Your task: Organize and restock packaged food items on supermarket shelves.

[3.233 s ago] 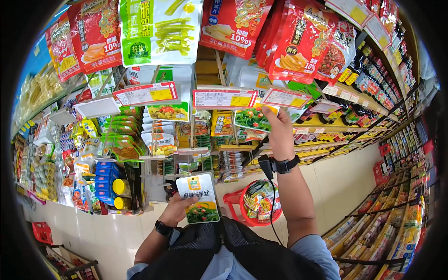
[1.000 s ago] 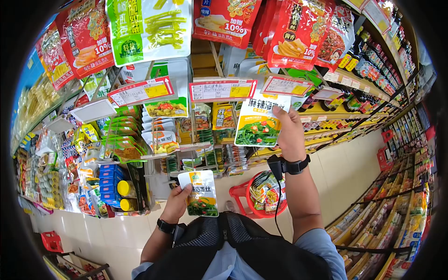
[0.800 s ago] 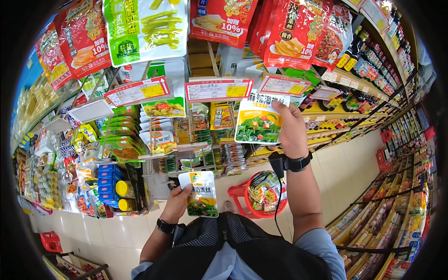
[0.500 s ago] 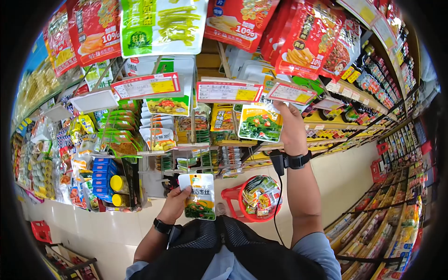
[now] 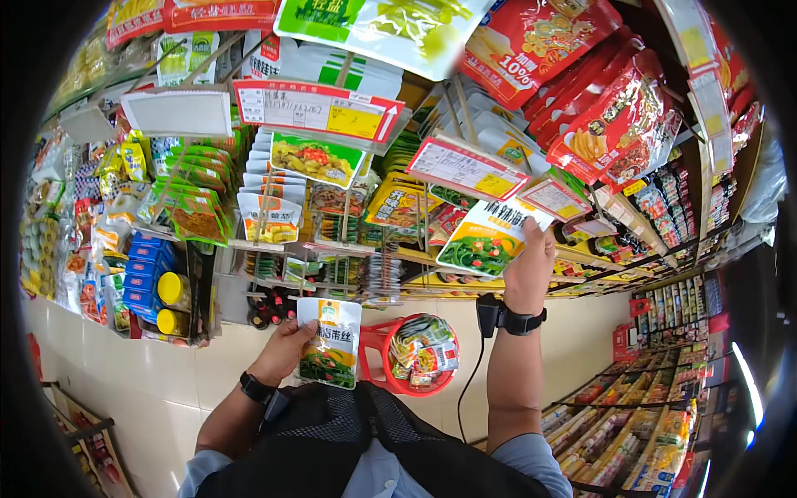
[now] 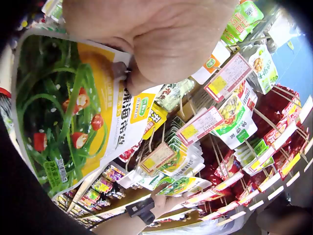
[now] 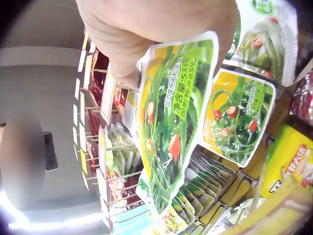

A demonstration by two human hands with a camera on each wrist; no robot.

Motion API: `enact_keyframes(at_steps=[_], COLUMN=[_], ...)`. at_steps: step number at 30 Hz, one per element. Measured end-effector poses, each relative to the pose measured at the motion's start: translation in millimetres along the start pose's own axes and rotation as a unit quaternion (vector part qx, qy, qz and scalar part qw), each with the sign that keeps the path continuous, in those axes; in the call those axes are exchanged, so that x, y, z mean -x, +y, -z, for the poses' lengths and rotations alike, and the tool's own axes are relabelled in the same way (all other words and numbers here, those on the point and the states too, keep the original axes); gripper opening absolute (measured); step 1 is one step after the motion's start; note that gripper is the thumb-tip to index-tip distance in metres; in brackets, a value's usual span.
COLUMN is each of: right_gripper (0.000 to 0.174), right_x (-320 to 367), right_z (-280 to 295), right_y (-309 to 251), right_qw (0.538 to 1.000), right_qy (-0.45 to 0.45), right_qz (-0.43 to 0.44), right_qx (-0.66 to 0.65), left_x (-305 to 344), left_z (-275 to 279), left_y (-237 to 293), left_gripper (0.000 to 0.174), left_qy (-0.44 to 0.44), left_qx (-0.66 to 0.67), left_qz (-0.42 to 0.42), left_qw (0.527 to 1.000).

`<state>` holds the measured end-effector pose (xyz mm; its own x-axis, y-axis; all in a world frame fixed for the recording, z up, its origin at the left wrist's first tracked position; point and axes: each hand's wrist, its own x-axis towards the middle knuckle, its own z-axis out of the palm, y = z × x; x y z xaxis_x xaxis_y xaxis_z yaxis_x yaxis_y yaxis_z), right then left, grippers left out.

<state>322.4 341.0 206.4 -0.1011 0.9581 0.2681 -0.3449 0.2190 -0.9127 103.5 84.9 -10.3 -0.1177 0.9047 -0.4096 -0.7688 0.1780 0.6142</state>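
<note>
Fingers of the right hand [image 5: 530,270] are closed in a thumb pinch on a shredded-kelp pouch [image 5: 481,247] at 3 o'clock from the head view's middle; those of the left hand [image 5: 281,353] pinch a matching kelp pouch [image 5: 330,365] at 7 o'clock. Largest hazard: the pronged display rack [image 5: 274,242] at 12 o'clock. Pulling the right-hand pouch sideways could catch a hook and dislodge neighbours; whether it hangs free cannot be confirmed. Red basket [image 5: 375,335], 6 o'clock, stands low and looks well filled; a pouch dropped in carelessly may slide off. Either pouch, held near its upper end, could slip if the thumb eases. Price label [image 5: 558,198], 2 o'clock, may be knocked by the pouch corner. Black cable [image 5: 471,375], 5 o'clock, could snag on the basket during an arm sweep.
</note>
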Motion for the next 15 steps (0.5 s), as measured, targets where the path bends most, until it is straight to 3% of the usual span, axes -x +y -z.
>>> enact_keyframes(at_steps=[8, 10, 12, 15], right_gripper=[0.011, 0.023, 0.01, 0.009], right_x=[-11, -11, -10, -11], right_z=[-22, -16, -18, -13], right_y=[-4, 3, 5, 13], right_qw=[0.998, 0.997, 0.997, 0.998], right_qy=[0.053, 0.061, 0.067, 0.056], right_qz=[0.023, 0.0, -0.02, -0.022], right_qx=[0.034, 0.043, 0.016, 0.002], left_x=[-2, -3, -4, -3], left_z=[-4, -2, 2, 4], left_y=[7, 8, 7, 11], left_gripper=[0.023, 0.022, 0.022, 0.022], left_qy=[-0.015, -0.011, -0.001, 0.005], left_qx=[0.0, 0.002, 0.008, 0.012], left_qz=[0.027, 0.021, 0.018, 0.028], left_qw=[1.0, 1.0, 1.0, 1.0])
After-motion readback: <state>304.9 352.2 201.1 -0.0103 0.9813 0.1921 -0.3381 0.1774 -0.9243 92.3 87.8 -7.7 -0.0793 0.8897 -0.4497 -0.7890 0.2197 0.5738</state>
